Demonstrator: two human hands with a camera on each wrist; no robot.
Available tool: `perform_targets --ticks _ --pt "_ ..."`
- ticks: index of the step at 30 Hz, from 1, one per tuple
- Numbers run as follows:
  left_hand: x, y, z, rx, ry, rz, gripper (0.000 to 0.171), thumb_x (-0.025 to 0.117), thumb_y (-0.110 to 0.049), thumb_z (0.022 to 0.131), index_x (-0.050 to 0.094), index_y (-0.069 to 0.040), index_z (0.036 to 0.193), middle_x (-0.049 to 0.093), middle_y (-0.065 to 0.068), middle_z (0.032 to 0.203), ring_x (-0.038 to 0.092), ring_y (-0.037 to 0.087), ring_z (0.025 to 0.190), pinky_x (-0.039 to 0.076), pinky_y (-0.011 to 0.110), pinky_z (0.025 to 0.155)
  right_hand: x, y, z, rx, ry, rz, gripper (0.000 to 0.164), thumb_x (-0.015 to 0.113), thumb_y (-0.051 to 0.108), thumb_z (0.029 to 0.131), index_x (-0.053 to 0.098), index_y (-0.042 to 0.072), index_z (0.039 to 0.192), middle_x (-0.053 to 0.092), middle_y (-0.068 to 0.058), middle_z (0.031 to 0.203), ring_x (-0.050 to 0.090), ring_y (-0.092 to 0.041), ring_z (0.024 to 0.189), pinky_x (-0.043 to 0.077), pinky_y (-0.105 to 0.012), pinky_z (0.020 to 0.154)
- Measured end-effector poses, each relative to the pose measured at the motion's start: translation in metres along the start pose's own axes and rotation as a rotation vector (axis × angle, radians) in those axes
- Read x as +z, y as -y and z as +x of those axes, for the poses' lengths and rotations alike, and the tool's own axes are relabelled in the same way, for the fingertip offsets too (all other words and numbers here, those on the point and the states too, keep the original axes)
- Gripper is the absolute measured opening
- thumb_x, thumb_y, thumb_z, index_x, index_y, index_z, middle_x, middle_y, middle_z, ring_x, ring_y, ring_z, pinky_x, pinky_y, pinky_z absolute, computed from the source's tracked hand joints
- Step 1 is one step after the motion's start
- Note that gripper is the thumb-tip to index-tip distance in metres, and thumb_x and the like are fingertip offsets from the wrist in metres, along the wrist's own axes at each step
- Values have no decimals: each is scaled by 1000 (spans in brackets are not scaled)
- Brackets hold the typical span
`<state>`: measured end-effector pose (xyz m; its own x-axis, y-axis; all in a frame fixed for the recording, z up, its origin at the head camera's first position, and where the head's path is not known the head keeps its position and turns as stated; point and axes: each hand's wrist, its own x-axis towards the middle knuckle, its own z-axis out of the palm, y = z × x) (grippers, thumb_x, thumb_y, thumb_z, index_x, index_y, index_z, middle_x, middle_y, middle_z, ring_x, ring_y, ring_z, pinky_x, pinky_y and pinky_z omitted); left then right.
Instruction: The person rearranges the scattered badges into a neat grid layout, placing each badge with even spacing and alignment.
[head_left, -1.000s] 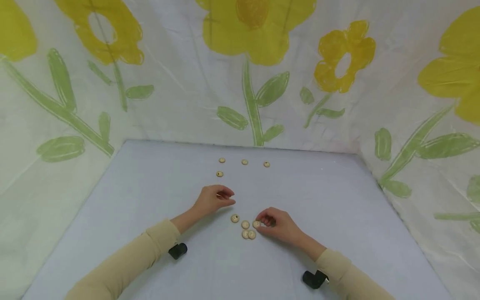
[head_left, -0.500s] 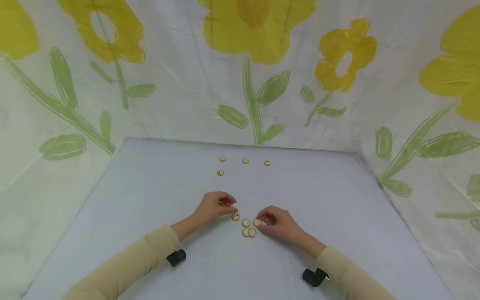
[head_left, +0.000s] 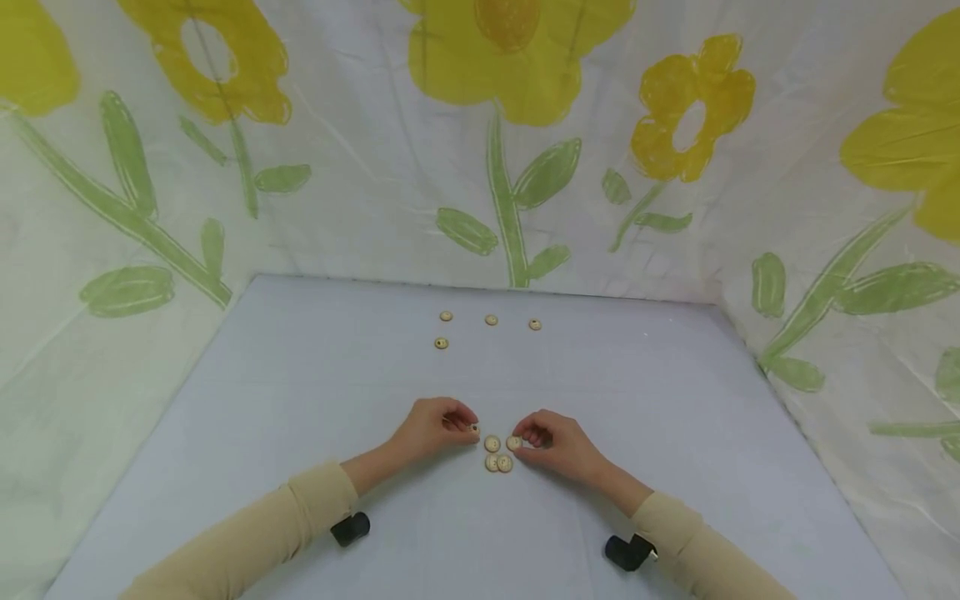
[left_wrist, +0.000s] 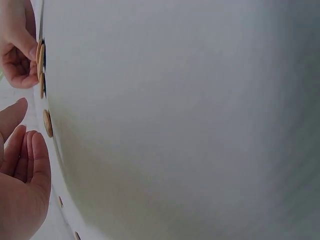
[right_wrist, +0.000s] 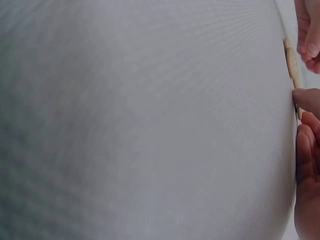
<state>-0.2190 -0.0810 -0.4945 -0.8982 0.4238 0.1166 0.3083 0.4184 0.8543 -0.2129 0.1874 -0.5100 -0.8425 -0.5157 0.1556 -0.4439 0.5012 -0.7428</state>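
Small round wooden discs with dark printed marks lie on the pale tabletop. My left hand (head_left: 433,427) reaches over one disc (head_left: 474,429); in the left wrist view its thumb and fingers stand apart, with that disc (left_wrist: 47,123) just beyond the fingertips. My right hand (head_left: 558,444) pinches another disc (head_left: 513,442) at its edge between thumb and fingers, close over the tabletop. Between the hands are a single disc (head_left: 492,443) and, nearer me, two overlapping discs, the right one (head_left: 505,463) lapping over the left one (head_left: 491,462).
Farther back, three discs form a row: left disc (head_left: 446,316), middle disc (head_left: 491,320), right disc (head_left: 535,324). Another disc (head_left: 442,343) sits in front of the left one. A white curtain (head_left: 360,208) painted with yellow flowers surrounds the tabletop (head_left: 637,375).
My left hand has come down and toward me, from behind the dark-spotted disc to around it. The right hand has stayed at its disc. The back discs have not moved.
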Motion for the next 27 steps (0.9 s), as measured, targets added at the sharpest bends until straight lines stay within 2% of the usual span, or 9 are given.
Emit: perform_targets --ticks 8,14,17,21,27 --pt "11 -8 3 109 36 11 20 84 -11 75 72 -5 91 67 1 79 60 7 70 51 22 66 -8 -2 0 6 -16 14 20 79 17 83 69 15 100 61 6 86 57 -11 79 49 -24 69" --pt "22 -15 3 179 64 33 21 84 -10 74 71 -3 90 67 4 80 60 14 71 50 22 65 -11 -3 0 -17 -48 18 19 79 17 83 70 14 99 61 4 86 57 -13 78 49 -24 69" --pt "28 -16 -2 188 86 55 20 83 -10 76 71 -3 91 67 4 82 60 13 73 50 22 66 -7 -4 -2 -33 -45 22 19 78 15 83 69 13 99 61 4 85 56 -12 77 48 -24 68" --pt "32 -14 -10 166 104 83 19 82 -8 76 71 -4 91 66 2 82 58 9 72 49 22 66 0 -6 -4 -52 -13 24 18 77 16 84 69 13 100 61 4 86 57 -9 78 49 -23 69" --pt "32 -15 -11 147 113 107 19 82 -8 75 71 -4 90 65 1 82 57 7 72 49 21 66 3 -6 -2 -24 -1 30 19 78 17 84 68 15 100 61 6 85 56 -6 78 49 -23 69"
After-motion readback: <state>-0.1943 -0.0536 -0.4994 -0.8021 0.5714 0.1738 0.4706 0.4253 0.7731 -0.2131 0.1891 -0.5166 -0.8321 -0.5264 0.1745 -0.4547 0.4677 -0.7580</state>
